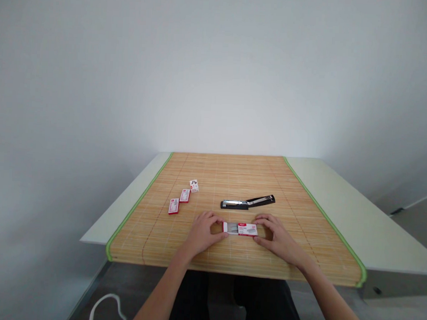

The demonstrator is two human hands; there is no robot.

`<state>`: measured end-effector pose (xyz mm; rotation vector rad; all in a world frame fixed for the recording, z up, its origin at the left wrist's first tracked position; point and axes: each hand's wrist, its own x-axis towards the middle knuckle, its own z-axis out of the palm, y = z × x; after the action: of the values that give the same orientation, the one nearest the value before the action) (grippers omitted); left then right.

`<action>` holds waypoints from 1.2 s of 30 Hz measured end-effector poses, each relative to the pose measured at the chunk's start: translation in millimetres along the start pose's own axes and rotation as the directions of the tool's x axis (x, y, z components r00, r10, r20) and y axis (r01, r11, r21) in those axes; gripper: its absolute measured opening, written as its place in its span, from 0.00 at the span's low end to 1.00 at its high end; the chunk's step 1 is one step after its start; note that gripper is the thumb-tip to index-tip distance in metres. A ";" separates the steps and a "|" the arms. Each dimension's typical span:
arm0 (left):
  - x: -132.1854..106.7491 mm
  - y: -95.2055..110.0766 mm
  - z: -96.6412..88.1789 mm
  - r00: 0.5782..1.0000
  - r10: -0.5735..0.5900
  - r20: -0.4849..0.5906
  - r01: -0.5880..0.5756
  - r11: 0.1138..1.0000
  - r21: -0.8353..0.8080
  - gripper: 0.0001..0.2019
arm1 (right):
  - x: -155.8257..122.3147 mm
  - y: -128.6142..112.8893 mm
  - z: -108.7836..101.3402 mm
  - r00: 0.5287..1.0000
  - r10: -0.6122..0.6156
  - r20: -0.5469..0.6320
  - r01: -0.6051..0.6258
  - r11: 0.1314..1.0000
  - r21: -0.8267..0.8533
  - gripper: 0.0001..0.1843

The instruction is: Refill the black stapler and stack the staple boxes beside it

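Near the front of the mat, a small red-and-white staple box (247, 229) lies between my two hands. Its printed sleeve covers the right part, while grey staples show in the uncovered tray on the left. My left hand (202, 231) is closed on the tray's left end between thumb and fingers. At the other end, my right hand (278, 237) pinches the sleeve. Just beyond the box lies a black stapler (234, 205), folded wide open, its upper arm pointing right and its metal parts exposed.
To the left are two red-and-white boxes, one nearer (173, 206) and one farther (185, 195), and a small white box (194, 185) with a dark picture. The bamboo mat (227, 172) has green edging and covers the middle of a white table (342, 203). A wall rises behind.
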<state>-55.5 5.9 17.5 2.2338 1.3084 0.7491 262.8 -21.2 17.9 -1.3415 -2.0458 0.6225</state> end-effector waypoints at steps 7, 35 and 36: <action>0.4 -0.1 1.4 1.000 0.015 -0.017 -0.015 1.000 0.001 0.17 | 49.3 -51.8 2.5 0.981 -0.103 0.162 0.127 0.981 -0.146 0.09; 0.4 -1.8 1.9 1.000 0.008 -0.023 -0.008 1.000 -0.011 0.18 | 60.5 -47.2 -18.5 0.946 0.039 0.321 0.060 0.955 -0.290 0.07; 0.4 -1.5 1.9 1.000 0.008 -0.025 -0.008 1.000 -0.014 0.17 | 55.6 -42.4 -16.8 0.950 0.043 0.310 0.039 0.967 -0.251 0.07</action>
<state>-55.1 6.8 15.2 2.2265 1.3028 0.7896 230.8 15.2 71.0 -1.4642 -2.4508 0.6219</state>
